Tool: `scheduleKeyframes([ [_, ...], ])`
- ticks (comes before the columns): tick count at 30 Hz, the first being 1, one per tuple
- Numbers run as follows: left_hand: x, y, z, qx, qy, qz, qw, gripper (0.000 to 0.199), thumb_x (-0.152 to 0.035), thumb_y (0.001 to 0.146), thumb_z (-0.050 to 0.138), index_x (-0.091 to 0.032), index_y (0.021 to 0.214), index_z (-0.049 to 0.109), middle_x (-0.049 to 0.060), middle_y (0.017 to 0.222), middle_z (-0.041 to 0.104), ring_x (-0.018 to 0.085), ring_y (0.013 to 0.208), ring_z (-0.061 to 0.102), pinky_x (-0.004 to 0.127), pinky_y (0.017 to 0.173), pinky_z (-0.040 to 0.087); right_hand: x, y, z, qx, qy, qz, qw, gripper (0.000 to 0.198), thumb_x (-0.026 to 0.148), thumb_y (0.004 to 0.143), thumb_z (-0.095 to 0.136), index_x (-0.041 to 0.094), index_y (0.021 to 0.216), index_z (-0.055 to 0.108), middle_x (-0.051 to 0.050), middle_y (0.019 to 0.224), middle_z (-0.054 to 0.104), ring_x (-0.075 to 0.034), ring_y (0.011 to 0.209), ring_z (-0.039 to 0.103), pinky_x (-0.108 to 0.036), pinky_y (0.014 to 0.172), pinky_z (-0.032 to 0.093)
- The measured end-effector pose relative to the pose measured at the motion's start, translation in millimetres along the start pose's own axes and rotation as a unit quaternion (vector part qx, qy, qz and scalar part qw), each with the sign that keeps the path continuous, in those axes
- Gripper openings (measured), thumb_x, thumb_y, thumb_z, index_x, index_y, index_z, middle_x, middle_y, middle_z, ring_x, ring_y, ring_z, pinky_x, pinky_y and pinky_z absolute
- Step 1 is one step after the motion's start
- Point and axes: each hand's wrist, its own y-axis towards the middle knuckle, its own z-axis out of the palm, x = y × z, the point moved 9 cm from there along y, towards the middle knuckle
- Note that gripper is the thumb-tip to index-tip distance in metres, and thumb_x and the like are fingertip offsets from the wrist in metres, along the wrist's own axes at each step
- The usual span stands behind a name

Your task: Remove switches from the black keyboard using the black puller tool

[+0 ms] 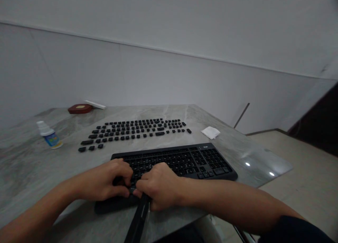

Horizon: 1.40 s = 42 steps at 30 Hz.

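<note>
- Nearest: black tool [139, 216], long-bodied, reaching from the right hand back past the table's near edge. I cannot make out its working end; the fingers cover it.
- Right hand [163, 185]: clenched around the black tool, over the lower left-centre of the keyboard; dark sleeve [293, 230] higher up that arm.
- Left hand [113, 179]: fingers bent over the keyboard's left end, thumb close to the right hand's fingers. From my remote feed I cannot tell whether it pinches anything.
- Keyboard [182, 162]: black, flat on the grey marbled table [71, 169], near the near edge, number-pad end toward the right edge. I note pale marks at many key positions.
- Loose keycaps [159, 133]: black, set out in rows beyond the keyboard, roughly in keyboard order; three sit at the row end closest to the left edge.
- Bottle [52, 138]: white top, blue label, left of the keycaps, toward the left edge.
- Folded white tissue [210, 132]: right of the keycaps, near the right edge.
- Reddish-brown box [80, 108]: by the far edge, near the far left corner.
- White bar [95, 104]: just beside the box; contact unclear to me.
- Pale wall [158, 77]: behind the far edge.
</note>
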Motion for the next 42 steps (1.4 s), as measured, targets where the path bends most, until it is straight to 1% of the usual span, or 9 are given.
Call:
scheduleKeyframes([
  [3,-1.1,-0.8,0.0,-0.004,-0.002,0.008,1.000,0.011,-0.025,0.084,0.067,-0.018,0.076,0.062,-0.002,0.076,0.063,0.015,0.077,0.058,0.027,0.079,0.039,-1.5,0.5,-0.1,-0.018,0.026,0.001,0.999,0.023,0.036,0.086,0.056,0.017,0.074,0.060,0.000,0.069,0.067,-0.014,0.059,0.061,-0.025,0.047,0.019],
  [9,-6.2,-1.5,-3.0,-0.015,-0.012,0.032,0.999,0.006,-0.016,0.083,0.062,-0.018,0.078,0.065,-0.001,0.076,0.066,0.015,0.076,0.060,0.028,0.080,0.041,-17.0,3.4,-3.7,-0.017,0.104,0.062,0.992,0.031,0.036,0.086,0.057,0.017,0.062,0.057,0.000,0.056,0.060,-0.011,0.050,0.051,-0.025,0.049,0.019],
  [16,-7.6,-0.6,-4.8,-0.019,-0.013,0.039,0.999,0.005,-0.012,0.076,0.065,-0.016,0.078,0.067,0.001,0.072,0.064,0.015,0.071,0.058,0.024,0.067,0.043,0.1,-1.3,-9.2,-0.066,0.088,-0.005,0.994,0.022,0.025,0.084,0.054,0.016,0.063,0.054,0.000,0.059,0.060,-0.010,0.050,0.049,-0.027,0.050,0.021],
  [20,-8.4,0.1,-3.4,-0.012,-0.015,0.051,0.999,0.005,-0.011,0.077,0.066,-0.016,0.078,0.067,0.000,0.070,0.062,0.014,0.070,0.057,0.023,0.066,0.043,2.9,-3.1,-9.1,-0.084,0.090,-0.019,0.992,0.020,0.024,0.082,0.053,0.017,0.064,0.053,0.000,0.058,0.060,-0.011,0.049,0.048,-0.028,0.051,0.021],
  [25,-7.9,1.0,-4.7,-0.012,-0.024,0.047,0.999,0.008,-0.010,0.078,0.065,-0.017,0.079,0.067,0.000,0.072,0.064,0.013,0.071,0.057,0.023,0.068,0.043,-15.5,-0.5,-2.3,-0.041,0.147,0.078,0.985,0.022,0.027,0.080,0.056,0.017,0.060,0.054,0.000,0.055,0.059,-0.010,0.048,0.047,-0.025,0.050,0.021],
  [28,-8.4,1.4,-4.6,-0.009,-0.018,0.044,0.999,0.009,-0.008,0.078,0.063,-0.016,0.080,0.067,0.000,0.073,0.064,0.013,0.071,0.058,0.024,0.068,0.043,-22.4,-0.1,0.0,-0.012,0.147,0.132,0.980,0.022,0.029,0.078,0.057,0.017,0.059,0.057,-0.001,0.054,0.061,-0.010,0.048,0.048,-0.024,0.050,0.021],
  [33,-9.1,1.0,-4.3,-0.005,-0.017,0.043,0.999,0.009,-0.008,0.078,0.063,-0.015,0.080,0.067,0.000,0.074,0.065,0.013,0.072,0.058,0.024,0.068,0.043,-21.2,-1.3,-1.0,0.005,0.116,0.172,0.978,0.023,0.031,0.077,0.056,0.018,0.059,0.061,-0.004,0.057,0.065,-0.014,0.051,0.054,-0.026,0.049,0.020],
  [39,-8.5,0.1,-4.6,-0.010,-0.012,0.050,0.999,0.009,-0.009,0.079,0.062,-0.016,0.081,0.066,0.000,0.072,0.063,0.013,0.071,0.057,0.023,0.068,0.042,-7.4,-2.8,-3.0,-0.017,0.059,0.129,0.990,0.025,0.031,0.081,0.053,0.018,0.063,0.063,-0.004,0.064,0.070,-0.018,0.056,0.063,-0.029,0.052,0.021],
  [42,-8.6,0.8,-4.6,-0.011,-0.010,0.049,0.999,0.012,-0.007,0.079,0.061,-0.016,0.084,0.067,0.000,0.074,0.064,0.013,0.071,0.058,0.023,0.069,0.043,-6.7,-2.6,-2.5,-0.009,0.050,0.133,0.990,0.023,0.031,0.081,0.054,0.018,0.066,0.065,-0.005,0.067,0.071,-0.019,0.060,0.065,-0.030,0.053,0.022],
])
